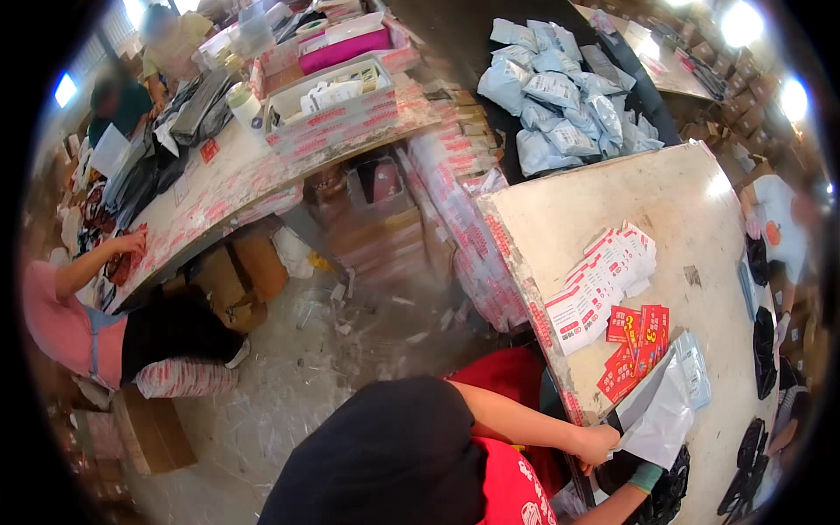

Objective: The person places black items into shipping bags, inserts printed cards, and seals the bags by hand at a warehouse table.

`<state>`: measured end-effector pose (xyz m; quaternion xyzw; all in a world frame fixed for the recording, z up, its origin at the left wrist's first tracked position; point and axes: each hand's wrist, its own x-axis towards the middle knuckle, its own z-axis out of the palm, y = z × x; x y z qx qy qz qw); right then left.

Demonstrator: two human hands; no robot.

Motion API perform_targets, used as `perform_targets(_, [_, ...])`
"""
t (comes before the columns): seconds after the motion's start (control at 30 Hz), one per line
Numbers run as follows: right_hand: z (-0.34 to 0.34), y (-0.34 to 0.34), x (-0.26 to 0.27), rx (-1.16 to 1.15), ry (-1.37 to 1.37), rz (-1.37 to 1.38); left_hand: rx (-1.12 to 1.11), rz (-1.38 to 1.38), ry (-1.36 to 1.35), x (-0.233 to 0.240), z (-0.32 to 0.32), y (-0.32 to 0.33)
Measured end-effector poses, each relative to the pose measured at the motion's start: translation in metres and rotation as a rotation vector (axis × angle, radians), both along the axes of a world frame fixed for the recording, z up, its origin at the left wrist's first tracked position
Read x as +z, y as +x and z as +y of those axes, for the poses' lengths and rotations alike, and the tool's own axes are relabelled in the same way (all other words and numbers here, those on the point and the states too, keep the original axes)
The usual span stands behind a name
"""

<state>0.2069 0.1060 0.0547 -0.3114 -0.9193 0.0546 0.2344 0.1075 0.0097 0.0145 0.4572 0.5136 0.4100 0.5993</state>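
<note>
My left hand (596, 446), bare, has its fingers closed at the near edge of a white plastic mailing bag (663, 420) by the table's edge. My right hand (646, 478) wears a greenish glove; its fingers are hidden behind or inside the bag's lower end. Dark plastic (671, 489) lies beside that hand. Beyond the white bag rests a light blue packed mailer (694, 374). Red printed cards (636, 341) lie spread just above the bag, some overlapping. Farther up, a fanned row of white printed slips (600, 282) covers part of the worn table (709, 295).
Many filled pale blue mailers (558, 98) are heaped on a dark surface past the table. Co-workers stand across the table and at another worktable (223, 177) at left, which holds boxes and dark bags. A cardboard box (154, 430) and debris lie on the floor.
</note>
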Motion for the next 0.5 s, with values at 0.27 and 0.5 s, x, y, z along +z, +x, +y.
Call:
perform_targets(0.27, [-0.022, 0.002, -0.008, -0.025, 0.039, -0.015, -0.046, -0.008, 0.014, -0.016, 0.001, 0.001])
perform_targets(0.5, [-0.015, -0.015, -0.006, -0.016, 0.029, -0.018, 0.058, -0.074, 0.031, -0.023, -0.016, 0.002])
